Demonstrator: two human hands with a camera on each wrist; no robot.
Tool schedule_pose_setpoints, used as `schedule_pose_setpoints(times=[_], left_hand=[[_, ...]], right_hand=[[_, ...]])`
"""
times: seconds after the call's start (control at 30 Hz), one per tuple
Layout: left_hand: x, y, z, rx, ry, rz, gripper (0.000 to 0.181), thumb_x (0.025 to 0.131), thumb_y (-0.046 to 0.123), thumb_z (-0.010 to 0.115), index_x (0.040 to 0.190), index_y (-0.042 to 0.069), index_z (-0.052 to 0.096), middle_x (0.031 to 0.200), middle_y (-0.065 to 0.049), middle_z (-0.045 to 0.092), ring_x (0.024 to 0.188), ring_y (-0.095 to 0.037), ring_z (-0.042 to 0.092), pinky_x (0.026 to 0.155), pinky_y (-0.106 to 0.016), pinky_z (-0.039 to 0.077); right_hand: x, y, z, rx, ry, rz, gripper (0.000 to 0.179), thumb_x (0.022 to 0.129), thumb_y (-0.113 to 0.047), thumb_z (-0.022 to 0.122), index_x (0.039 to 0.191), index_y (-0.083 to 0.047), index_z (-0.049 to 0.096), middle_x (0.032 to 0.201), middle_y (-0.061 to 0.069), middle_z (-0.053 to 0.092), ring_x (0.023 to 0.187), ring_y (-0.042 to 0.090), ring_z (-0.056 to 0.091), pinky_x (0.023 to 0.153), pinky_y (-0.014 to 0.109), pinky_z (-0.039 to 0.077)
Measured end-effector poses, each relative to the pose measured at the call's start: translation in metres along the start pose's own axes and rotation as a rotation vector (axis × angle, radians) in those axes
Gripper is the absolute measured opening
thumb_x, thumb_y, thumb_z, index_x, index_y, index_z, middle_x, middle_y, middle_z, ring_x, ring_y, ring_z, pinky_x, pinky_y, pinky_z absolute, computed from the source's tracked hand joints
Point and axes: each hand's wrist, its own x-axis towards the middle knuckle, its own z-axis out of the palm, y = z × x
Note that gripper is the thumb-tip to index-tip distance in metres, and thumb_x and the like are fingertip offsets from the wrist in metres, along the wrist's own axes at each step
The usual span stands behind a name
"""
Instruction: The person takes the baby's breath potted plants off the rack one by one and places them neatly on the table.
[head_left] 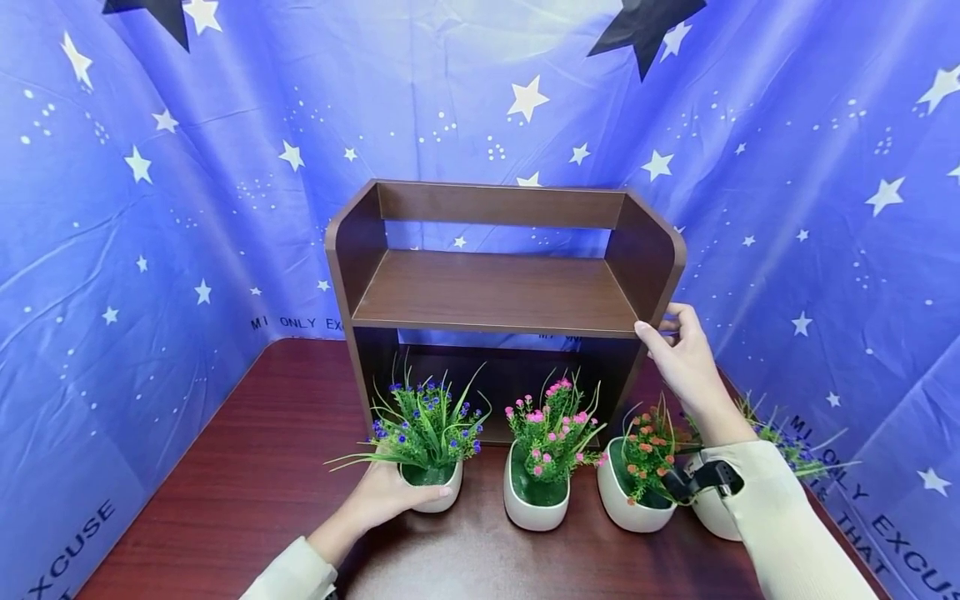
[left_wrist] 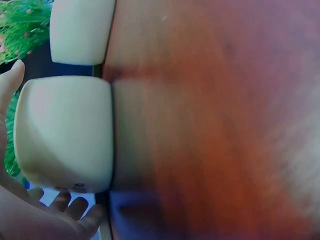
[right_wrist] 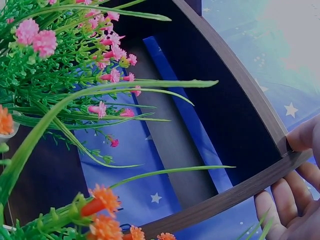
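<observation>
A white pot of artificial blue flowers [head_left: 431,425] stands on the table at the shelf's front left. My left hand [head_left: 393,493] holds this pot, thumb across its front and fingers round its outer side. In the left wrist view the white pot [left_wrist: 65,135] sits between thumb and fingers. My right hand [head_left: 684,358] grips the right side panel of a brown two-tier wooden shelf [head_left: 495,292], where the upper board meets it. In the right wrist view, the thumb of the right hand [right_wrist: 295,185] lies on one face of the panel edge and the fingers on the other.
Right of the blue flowers stand a pot of pink flowers [head_left: 536,508] and a pot of orange flowers [head_left: 636,510]. A pot of purple flowers [head_left: 716,512] is partly hidden behind the right forearm. A blue star-patterned curtain [head_left: 442,83] surrounds the dark red table [head_left: 247,433].
</observation>
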Motion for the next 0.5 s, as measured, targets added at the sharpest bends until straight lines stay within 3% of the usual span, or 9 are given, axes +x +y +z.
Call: schedule_pose_setpoints(times=[0.13,0.37,0.5], left_hand=[[0.002,0.005,-0.009,0.012,-0.011,-0.056,0.103,0.067,0.042,0.093,0.148,0.009,0.041,0.148,-0.014,0.046,0.138,-0.03,0.04,0.111,-0.052,0.034],[0.01,0.008,-0.03,-0.065,-0.034,-0.03,0.108,0.072,0.033,0.092,0.155,0.009,0.028,0.153,-0.014,0.039,0.141,-0.031,0.034,0.114,-0.052,0.028],[0.011,0.013,-0.041,-0.01,0.003,-0.051,0.106,0.072,0.038,0.091,0.156,0.015,0.029,0.152,-0.014,0.036,0.142,-0.034,0.032,0.112,-0.058,0.028]], right_hand=[[0.0,0.0,0.0,0.002,0.0,-0.002,0.046,0.102,-0.033,0.058,0.135,-0.007,0.039,0.115,0.012,0.045,0.09,0.01,0.057,0.075,0.017,0.051],[0.0,0.001,0.001,0.011,0.005,-0.005,0.046,0.102,-0.032,0.058,0.135,-0.006,0.039,0.114,0.011,0.045,0.09,0.01,0.056,0.074,0.016,0.05],[0.001,0.0,0.001,0.011,0.007,-0.003,0.046,0.102,-0.033,0.058,0.135,-0.006,0.039,0.115,0.011,0.045,0.09,0.01,0.056,0.074,0.016,0.05]])
